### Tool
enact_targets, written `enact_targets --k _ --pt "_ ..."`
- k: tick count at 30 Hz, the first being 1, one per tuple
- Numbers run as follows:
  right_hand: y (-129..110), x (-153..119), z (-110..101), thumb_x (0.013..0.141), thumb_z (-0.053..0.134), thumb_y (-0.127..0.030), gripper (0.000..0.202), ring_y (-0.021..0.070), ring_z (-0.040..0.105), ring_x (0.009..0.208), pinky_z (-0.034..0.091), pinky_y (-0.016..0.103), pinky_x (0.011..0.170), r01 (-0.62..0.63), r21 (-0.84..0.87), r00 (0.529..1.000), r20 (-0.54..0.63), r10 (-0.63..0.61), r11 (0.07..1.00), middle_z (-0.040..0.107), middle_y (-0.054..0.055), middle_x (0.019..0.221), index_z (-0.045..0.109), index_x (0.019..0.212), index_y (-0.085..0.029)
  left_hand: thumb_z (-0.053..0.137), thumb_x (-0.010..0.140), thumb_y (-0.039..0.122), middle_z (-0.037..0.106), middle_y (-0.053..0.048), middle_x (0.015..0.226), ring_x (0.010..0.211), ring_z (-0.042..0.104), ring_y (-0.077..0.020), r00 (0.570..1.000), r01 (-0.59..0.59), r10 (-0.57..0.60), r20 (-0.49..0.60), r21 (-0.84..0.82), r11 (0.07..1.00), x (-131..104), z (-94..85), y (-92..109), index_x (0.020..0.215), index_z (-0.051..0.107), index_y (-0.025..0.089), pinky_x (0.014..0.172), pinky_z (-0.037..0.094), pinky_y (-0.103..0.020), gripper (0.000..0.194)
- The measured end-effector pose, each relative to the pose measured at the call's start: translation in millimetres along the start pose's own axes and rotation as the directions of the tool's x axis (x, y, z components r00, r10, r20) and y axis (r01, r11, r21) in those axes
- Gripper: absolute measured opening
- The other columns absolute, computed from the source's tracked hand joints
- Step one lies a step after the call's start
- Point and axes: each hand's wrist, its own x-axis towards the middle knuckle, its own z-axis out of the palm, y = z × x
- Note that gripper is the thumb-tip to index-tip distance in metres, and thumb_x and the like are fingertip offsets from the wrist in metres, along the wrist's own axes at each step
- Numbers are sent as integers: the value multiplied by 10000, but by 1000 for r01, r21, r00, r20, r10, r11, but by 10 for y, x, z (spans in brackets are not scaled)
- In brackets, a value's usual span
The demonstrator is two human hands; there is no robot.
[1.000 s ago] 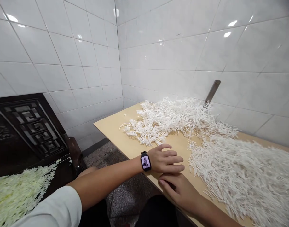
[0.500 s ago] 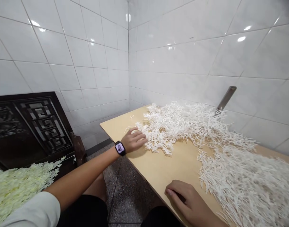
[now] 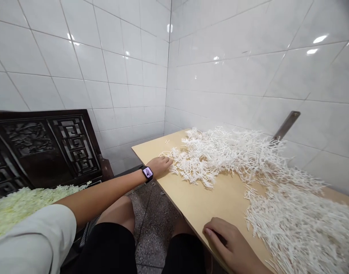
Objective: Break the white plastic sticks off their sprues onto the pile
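Note:
My left hand (image 3: 160, 166), with a watch (image 3: 147, 172) on its wrist, lies at the left edge of the wooden table (image 3: 180, 190). Its fingers are curled closed against the nearest white branched pieces (image 3: 193, 167); what is under the fingertips is hidden. Near the front edge my right hand (image 3: 227, 239) rests on the table with its fingers curled in, and what they may hold cannot be made out. A large heap of thin white pieces (image 3: 308, 220) spreads to the right of it.
Pale green-white flowers (image 3: 28, 205) are piled at the left, before a dark carved wooden backrest (image 3: 43, 152). A flat metal strip (image 3: 287, 125) leans on the tiled wall behind the table. A few small white bits (image 3: 167, 141) lie near the far left corner.
The fingers of my left hand, spread before, have curled closed beside the white pieces. My right hand keeps its pose. The whole view has turned slightly to the left.

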Motion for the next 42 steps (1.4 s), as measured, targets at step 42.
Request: enact_targets --k 42 --pt "257 155 -98 678 792 -436 480 149 598 663 496 299 683 38 899 779 -300 551 436 599 -16 714 569 1022 -186 403 963 230 631 -82 1017 945 586 -198 929 -367 290 -232 -459 809 -182 120 1920 1050 605 169 828 478 -333 227"
